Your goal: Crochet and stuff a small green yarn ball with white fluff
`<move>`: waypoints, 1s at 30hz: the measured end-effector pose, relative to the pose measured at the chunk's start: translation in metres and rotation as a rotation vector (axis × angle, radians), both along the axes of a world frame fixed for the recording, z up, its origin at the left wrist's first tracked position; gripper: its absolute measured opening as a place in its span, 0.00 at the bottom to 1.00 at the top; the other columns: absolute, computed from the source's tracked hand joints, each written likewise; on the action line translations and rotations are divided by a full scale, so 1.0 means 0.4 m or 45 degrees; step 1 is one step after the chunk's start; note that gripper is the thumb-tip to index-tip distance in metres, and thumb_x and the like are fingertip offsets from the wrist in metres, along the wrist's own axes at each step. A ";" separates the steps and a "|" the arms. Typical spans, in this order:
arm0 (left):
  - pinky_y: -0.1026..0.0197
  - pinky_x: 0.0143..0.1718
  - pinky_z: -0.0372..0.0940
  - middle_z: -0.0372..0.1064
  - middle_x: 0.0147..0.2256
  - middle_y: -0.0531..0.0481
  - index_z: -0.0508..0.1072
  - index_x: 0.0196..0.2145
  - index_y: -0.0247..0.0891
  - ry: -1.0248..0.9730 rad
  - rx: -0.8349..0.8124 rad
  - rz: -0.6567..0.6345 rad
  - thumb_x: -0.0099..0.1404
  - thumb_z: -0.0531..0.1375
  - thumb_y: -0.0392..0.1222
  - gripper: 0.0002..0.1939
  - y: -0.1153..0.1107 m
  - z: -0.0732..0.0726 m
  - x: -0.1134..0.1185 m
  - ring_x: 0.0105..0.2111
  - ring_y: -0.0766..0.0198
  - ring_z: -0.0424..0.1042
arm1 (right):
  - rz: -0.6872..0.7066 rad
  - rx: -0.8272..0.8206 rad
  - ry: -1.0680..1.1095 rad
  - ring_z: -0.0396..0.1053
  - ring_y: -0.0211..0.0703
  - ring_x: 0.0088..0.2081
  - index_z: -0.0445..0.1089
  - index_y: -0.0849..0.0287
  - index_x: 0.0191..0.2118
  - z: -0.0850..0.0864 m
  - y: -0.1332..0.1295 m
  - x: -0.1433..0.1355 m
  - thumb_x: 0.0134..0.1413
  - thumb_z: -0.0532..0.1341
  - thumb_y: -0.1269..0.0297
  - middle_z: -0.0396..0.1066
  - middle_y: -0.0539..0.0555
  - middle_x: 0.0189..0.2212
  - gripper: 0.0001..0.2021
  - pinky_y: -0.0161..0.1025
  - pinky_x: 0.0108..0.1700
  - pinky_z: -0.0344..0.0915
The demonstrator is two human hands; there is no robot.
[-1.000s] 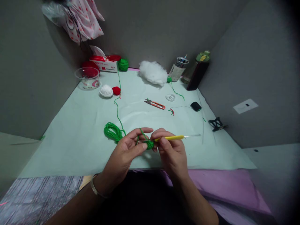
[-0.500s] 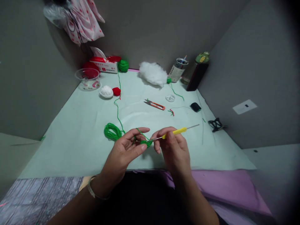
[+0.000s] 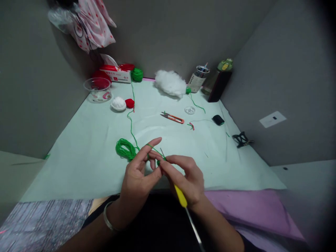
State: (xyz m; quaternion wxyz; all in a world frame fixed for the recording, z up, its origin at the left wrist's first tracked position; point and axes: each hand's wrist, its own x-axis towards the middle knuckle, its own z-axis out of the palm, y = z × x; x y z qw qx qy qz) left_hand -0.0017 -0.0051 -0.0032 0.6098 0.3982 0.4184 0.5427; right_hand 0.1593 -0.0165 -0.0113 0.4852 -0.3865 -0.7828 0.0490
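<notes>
Head view: left fingers (image 3: 154,176) pinch a green crochet piece (image 3: 158,162); right fingers (image 3: 184,162) grasp a yellow-handled hook (image 3: 180,196).

Open stretches of pale green table (image 3: 78,150) lie left of a loose coil of green yarn (image 3: 125,148) and right of the person's right hand (image 3: 187,176). A thin green strand (image 3: 131,126) trails across the left side beyond the coil. Straight ahead, orange-handled metal snips (image 3: 175,119) lie flat; behind, a fluffy white fibre heap (image 3: 170,83) obstructs.
</notes>
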 end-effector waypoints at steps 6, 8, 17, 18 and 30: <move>0.71 0.20 0.48 0.66 0.33 0.57 0.81 0.52 0.39 -0.526 -0.310 -0.306 0.62 0.71 0.36 0.19 0.028 0.016 -0.014 0.16 0.85 0.42 | 0.117 -0.404 0.816 0.72 0.40 0.33 0.79 0.50 0.46 0.007 0.023 -0.008 0.72 0.57 0.69 0.77 0.52 0.36 0.13 0.42 0.36 0.70; 0.71 0.19 0.47 0.67 0.35 0.56 0.81 0.51 0.42 -0.476 -0.247 -0.301 0.61 0.72 0.36 0.20 0.030 0.016 -0.016 0.16 0.85 0.44 | 0.231 -0.559 1.000 0.70 0.38 0.31 0.80 0.51 0.43 0.012 0.034 -0.011 0.72 0.57 0.67 0.76 0.52 0.36 0.12 0.41 0.35 0.69; 0.70 0.33 0.63 0.69 0.34 0.52 0.78 0.57 0.44 -0.387 -0.216 -0.158 0.61 0.72 0.37 0.26 0.016 -0.001 0.011 0.32 0.70 0.63 | 0.054 -0.259 0.426 0.76 0.46 0.44 0.78 0.46 0.54 -0.006 0.005 -0.023 0.66 0.63 0.73 0.78 0.54 0.45 0.17 0.44 0.42 0.75; 0.70 0.33 0.63 0.68 0.33 0.53 0.78 0.57 0.42 -0.460 -0.277 -0.186 0.61 0.72 0.37 0.26 0.018 -0.002 0.011 0.30 0.70 0.62 | 0.030 -0.195 0.335 0.76 0.47 0.46 0.78 0.46 0.56 -0.008 0.002 -0.022 0.65 0.64 0.74 0.78 0.55 0.47 0.19 0.45 0.44 0.75; 0.68 0.26 0.68 0.69 0.39 0.53 0.82 0.50 0.46 -0.361 -0.160 -0.252 0.62 0.71 0.38 0.18 0.024 0.000 0.002 0.20 0.78 0.58 | 0.258 -0.706 1.017 0.69 0.37 0.31 0.81 0.51 0.42 -0.003 0.042 -0.011 0.68 0.63 0.62 0.78 0.52 0.37 0.08 0.37 0.33 0.67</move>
